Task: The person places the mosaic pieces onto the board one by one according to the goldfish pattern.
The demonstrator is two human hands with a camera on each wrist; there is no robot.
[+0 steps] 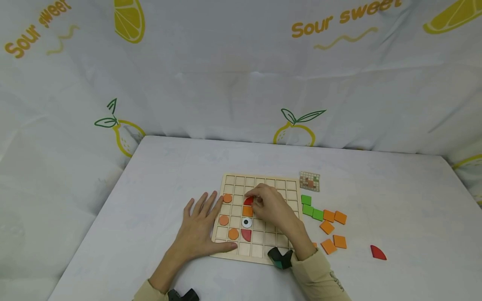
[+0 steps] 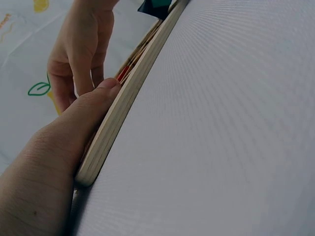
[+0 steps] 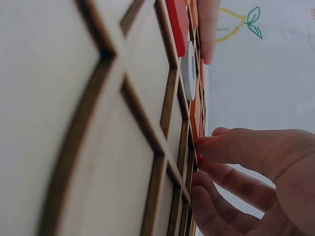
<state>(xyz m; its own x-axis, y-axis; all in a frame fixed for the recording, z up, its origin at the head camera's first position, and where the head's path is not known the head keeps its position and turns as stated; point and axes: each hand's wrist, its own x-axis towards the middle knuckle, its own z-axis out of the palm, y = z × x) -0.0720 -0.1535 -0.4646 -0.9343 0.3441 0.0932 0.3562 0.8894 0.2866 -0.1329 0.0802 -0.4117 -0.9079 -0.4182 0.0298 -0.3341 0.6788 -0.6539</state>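
Observation:
A wooden grid board lies on the table, its cells framed by raised strips. My left hand rests with fingers spread along the board's left edge, the thumb over its near left corner. Over the middle cells, my right hand pinches a red quarter-circle tile between thumb and fingers; the fingers partly hide it in the right wrist view. Below that tile, in one column, sit an orange square, a white disc with a black dot and another red quarter-circle. Orange discs occupy cells further left.
A small printed pattern card lies by the board's far right corner. Green squares and several orange squares are scattered right of the board. Farther right is a loose red quarter-circle. A patterned white cloth hangs behind the table.

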